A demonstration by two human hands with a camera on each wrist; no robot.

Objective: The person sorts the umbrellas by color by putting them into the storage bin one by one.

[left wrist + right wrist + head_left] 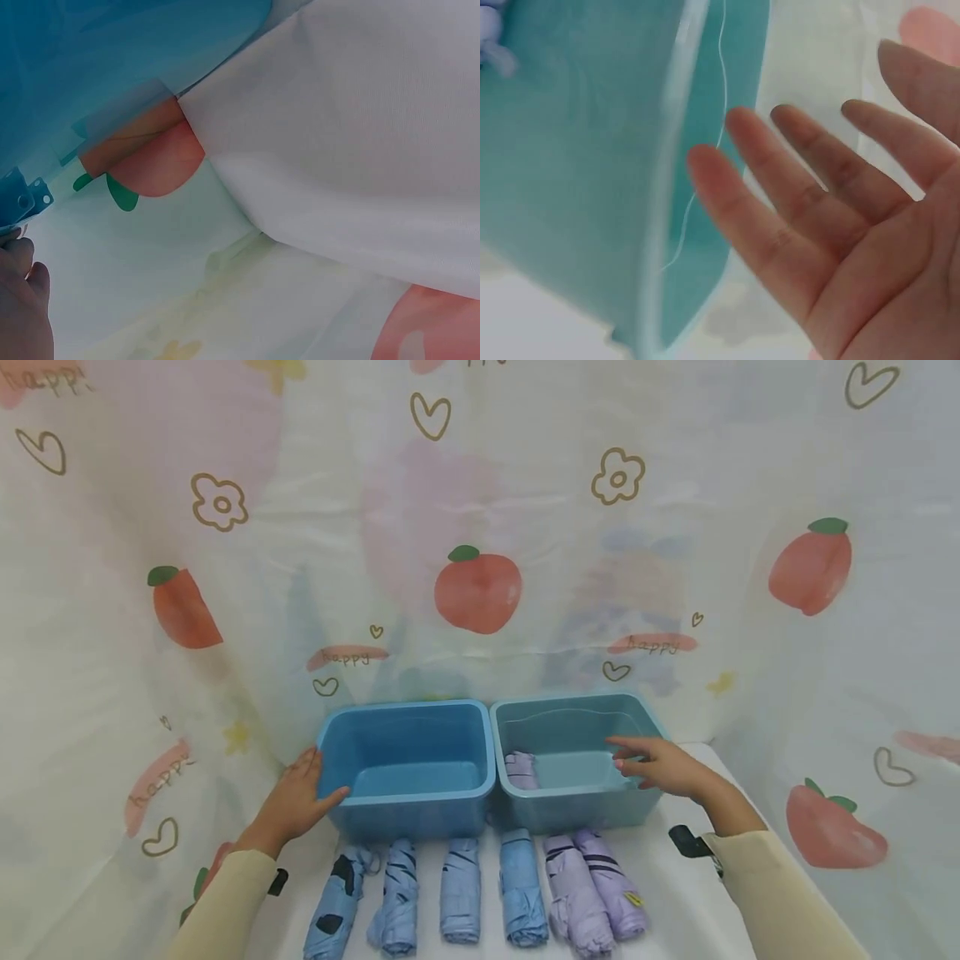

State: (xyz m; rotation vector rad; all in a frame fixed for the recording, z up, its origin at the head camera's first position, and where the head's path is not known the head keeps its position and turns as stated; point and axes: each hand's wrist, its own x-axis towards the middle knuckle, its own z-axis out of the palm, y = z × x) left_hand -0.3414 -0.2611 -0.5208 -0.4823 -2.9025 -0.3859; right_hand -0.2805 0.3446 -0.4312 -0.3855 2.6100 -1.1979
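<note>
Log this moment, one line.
left hand: touching blue rectangular plastic bin | right hand: over teal rectangular plastic bin | inside teal bin: lilac fabric roll

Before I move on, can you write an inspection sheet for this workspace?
Surface: white tabletop.
Job's things: four rolled blue fabric umbrellas and two rolled purple fabric umbrellas lie before a blue rectangular plastic bin and a teal rectangular plastic bin; one lavender fabric roll sits in the teal bin.
Clutter: nothing seen.
Grips: left grip, a bare hand, touches the blue bin's left side; right grip, also bare, is over the teal bin's right side, empty.
Cables: nothing seen.
Surroundings: white curtain printed with red fruit, hearts and flowers.
</note>
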